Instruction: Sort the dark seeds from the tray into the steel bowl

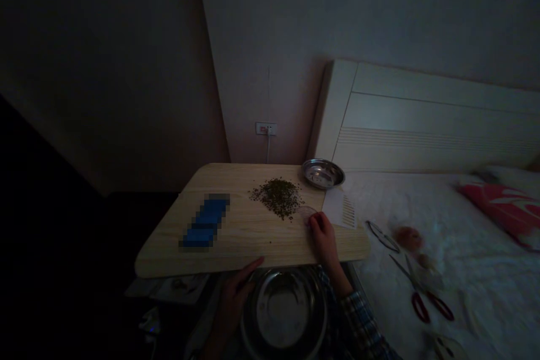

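A pile of small dark green-brown grains [277, 196] lies spread on the pale wooden tabletop [236, 253]. At its right edge my right hand [324, 236] pinches a thin see-through piece with a curved edge [306, 212], possibly a small plastic dish or lid. Down at the table's front edge is my left hand [236, 295], fingers stretched out and one fingertip at the wood. It is beside the rim of a shiny metal bowl [283, 309] below the table edge, and I cannot tell whether it grips the rim.
A second metal bowl [323, 173] stands at the table's back right corner, near a white slotted sheet [341, 208]. A blurred-out blue rectangle [205, 224] lies on the left. On the bed are red-handled scissors [422, 295], glasses [383, 236] and a red pillow [502, 211].
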A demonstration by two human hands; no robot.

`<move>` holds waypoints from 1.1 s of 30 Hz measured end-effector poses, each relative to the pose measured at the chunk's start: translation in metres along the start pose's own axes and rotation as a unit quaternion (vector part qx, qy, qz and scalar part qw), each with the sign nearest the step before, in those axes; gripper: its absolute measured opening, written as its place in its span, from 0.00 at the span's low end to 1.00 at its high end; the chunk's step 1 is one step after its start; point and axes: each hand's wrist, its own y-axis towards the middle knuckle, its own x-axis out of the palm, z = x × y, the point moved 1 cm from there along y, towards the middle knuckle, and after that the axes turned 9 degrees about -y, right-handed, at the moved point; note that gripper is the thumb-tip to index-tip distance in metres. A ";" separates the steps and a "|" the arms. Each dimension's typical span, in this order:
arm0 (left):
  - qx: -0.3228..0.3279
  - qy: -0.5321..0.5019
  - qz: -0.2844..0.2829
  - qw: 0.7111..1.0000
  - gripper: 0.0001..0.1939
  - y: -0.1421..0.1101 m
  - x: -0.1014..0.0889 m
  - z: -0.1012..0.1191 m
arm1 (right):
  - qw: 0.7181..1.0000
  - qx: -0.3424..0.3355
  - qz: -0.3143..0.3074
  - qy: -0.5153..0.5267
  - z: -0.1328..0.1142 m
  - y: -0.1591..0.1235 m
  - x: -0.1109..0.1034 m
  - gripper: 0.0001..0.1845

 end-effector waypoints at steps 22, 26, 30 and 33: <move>-0.017 -0.016 0.004 1.000 0.21 0.000 0.001 -0.002 | 0.989 -0.063 -0.021 -0.132 -0.004 0.000 0.004 0.08; -0.013 -0.013 0.006 1.000 0.21 0.000 0.001 -0.003 | 0.986 -0.079 -0.031 -0.143 -0.004 -0.002 0.005 0.08; -0.012 -0.014 0.003 1.000 0.21 0.001 0.002 -0.005 | 0.985 -0.084 -0.035 -0.145 -0.003 -0.001 0.006 0.07; -0.013 -0.011 -0.001 1.000 0.20 0.001 0.001 -0.005 | 0.985 -0.079 -0.039 -0.146 -0.001 -0.001 0.007 0.07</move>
